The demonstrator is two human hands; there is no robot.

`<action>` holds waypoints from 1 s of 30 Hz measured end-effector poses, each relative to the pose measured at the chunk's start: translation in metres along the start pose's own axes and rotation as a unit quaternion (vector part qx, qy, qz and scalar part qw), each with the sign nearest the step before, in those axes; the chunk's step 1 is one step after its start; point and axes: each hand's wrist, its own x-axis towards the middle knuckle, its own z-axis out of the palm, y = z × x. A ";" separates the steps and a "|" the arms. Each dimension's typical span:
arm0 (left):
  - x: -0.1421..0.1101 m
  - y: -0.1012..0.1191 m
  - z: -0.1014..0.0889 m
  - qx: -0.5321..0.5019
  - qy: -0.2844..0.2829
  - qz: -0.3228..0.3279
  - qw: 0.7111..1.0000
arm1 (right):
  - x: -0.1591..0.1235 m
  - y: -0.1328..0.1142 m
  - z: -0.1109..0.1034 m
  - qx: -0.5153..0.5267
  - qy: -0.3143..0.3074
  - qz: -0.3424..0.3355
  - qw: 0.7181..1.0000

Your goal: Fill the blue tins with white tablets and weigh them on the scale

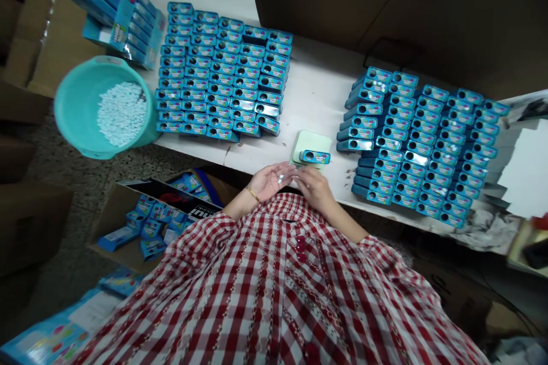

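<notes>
**Little white sweets are counted out for one blue box**

A white table [317, 88] is seen, with many blue boxes [222, 71] at 11 o'clock. One small blue box [314, 157] is set on a scale [309, 144]. White sweets [281, 177] are cupped in the open left hand [269, 181]. At 3 o'clock of it, the right hand [314, 187] is bent over them, fingers pinched together. A sweet is likely to be picked next, gently.

I am looking down into a small packing workshop. Rows of small blue open-ended cardboard boxes [222, 74] are covering the long white worktable [319, 88] to both sides of my hands. A round teal plastic basin [81, 120] of white tablets is sitting beyond my left hand, and a brown cardboard carton [128, 251] of blue packets is standing on the speckled floor below it.
</notes>
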 end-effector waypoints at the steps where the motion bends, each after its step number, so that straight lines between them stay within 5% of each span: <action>1: 0.000 -0.003 0.003 0.002 -0.003 -0.007 1.000 | 0.000 -0.007 0.008 -0.022 -0.031 -0.023 0.999; 6: 0.001 -0.011 0.009 0.005 0.005 -0.034 0.999 | -0.005 -0.011 0.021 -0.083 -0.098 -0.078 0.989; 12: 0.003 -0.007 0.008 0.004 -0.034 -0.043 0.998 | 0.008 0.025 -0.008 -0.079 0.046 -0.003 0.996; 18: 0.004 -0.007 0.001 -0.002 -0.020 -0.037 0.999 | 0.002 0.036 -0.019 -0.065 0.062 0.049 0.995; 24: 0.001 -0.013 -0.005 0.011 -0.023 -0.052 0.998 | -0.011 -0.018 0.012 -0.028 -0.169 -0.080 0.982; 30: -0.008 -0.014 -0.011 0.002 -0.026 -0.057 0.998 | -0.002 -0.027 0.025 -0.001 -0.223 -0.064 0.973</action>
